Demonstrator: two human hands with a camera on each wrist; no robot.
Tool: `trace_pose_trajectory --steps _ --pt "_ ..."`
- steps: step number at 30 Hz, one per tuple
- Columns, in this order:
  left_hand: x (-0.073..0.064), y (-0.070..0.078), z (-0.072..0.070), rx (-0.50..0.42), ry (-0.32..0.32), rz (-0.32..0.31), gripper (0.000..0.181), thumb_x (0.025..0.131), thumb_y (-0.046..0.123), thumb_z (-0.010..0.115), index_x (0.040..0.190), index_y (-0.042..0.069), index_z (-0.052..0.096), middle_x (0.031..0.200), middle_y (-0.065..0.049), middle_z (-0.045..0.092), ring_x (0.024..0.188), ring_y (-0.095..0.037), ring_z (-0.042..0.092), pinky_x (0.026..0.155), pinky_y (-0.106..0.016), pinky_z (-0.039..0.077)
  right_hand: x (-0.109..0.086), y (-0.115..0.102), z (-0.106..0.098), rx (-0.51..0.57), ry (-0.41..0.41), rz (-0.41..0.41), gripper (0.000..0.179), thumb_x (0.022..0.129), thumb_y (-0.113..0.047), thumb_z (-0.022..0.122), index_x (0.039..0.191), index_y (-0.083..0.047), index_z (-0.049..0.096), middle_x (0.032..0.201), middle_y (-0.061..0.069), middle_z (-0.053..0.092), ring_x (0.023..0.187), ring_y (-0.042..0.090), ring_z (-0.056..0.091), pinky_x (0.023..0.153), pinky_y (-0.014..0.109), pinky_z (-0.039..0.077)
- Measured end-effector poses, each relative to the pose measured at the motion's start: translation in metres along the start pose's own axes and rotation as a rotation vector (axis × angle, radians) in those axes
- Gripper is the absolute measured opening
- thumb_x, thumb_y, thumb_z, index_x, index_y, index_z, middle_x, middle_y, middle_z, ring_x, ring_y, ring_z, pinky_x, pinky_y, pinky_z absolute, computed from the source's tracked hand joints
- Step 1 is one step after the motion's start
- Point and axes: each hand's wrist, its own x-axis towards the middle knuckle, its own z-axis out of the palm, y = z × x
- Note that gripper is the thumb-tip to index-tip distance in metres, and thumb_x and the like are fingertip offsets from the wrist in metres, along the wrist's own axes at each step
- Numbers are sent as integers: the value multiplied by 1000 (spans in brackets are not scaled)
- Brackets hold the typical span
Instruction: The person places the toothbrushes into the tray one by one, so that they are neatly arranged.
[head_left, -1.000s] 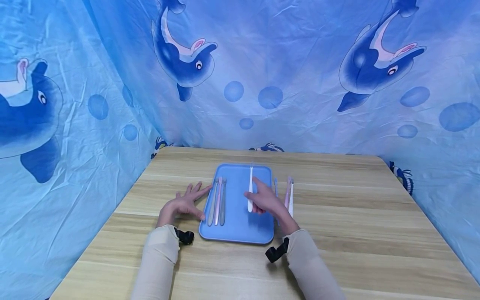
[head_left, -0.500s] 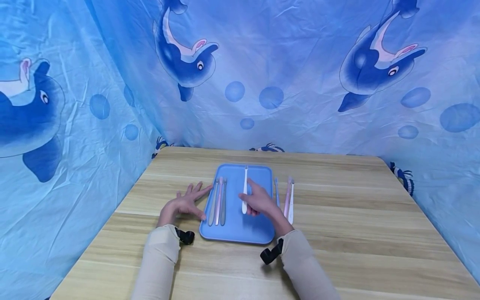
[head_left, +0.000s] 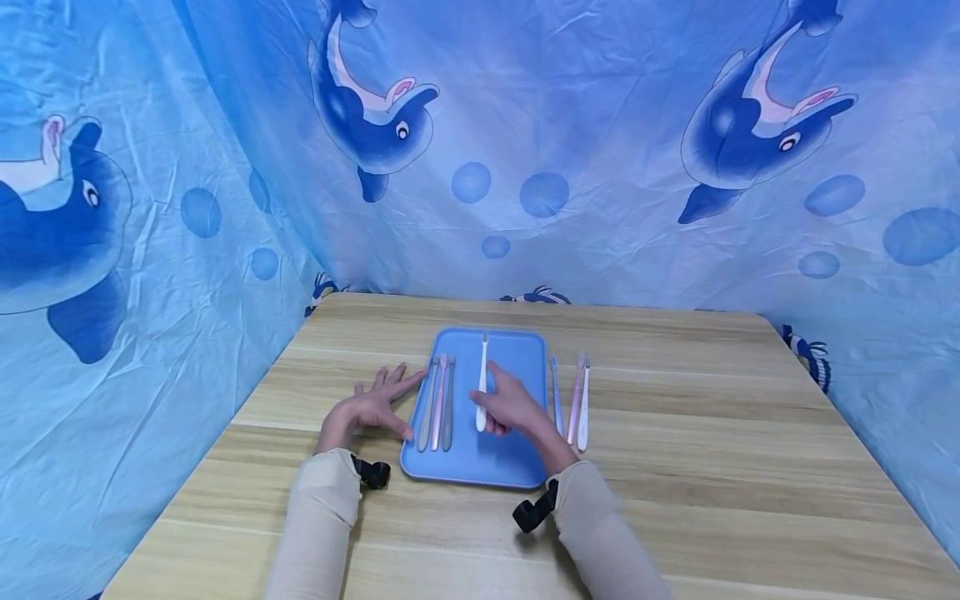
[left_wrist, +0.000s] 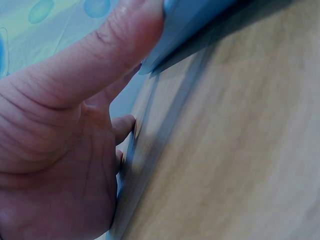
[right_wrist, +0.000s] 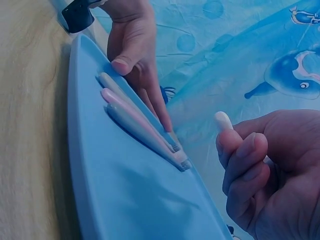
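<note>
Toothbrush (head_left: 483, 369) in right hand (head_left: 510, 406): white; slim; round-ended

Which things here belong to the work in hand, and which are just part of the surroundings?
Seemingly in the work:
- white toothbrush in the right hand
- blue tray, left hand at its edge
- three toothbrushes on it
- three more toothbrushes to its right

Just surroundings:
- wooden table
- dolphin-print cloth
- black wrist devices

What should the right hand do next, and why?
Probably lower the held white brush onto the tray, beside the three brushes lying there side by side: the right hand holds it above the tray, with bare space next to them.
</note>
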Motion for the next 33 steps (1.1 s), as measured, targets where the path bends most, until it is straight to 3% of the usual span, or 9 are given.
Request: trace_pose_trajectory --steps 10,33 --pt "1 0 0 3 0 -7 131 58 58 91 162 28 16 169 -23 -9 151 -53 -20 108 -81 -18 6 4 11 -29 -10 25 77 103 -22 55 162 -12 8 48 2 56 35 11 48 35 24 40" --pt "1 1 1 -32 5 -31 133 56 57 92 161 27 17 169 -22 -9 151 -51 -21 110 -79 -20 15 13 30 -20 -44 -16 72 102 -17 55 161 -9 15 47 2 56 32 10 47 32 24 39"
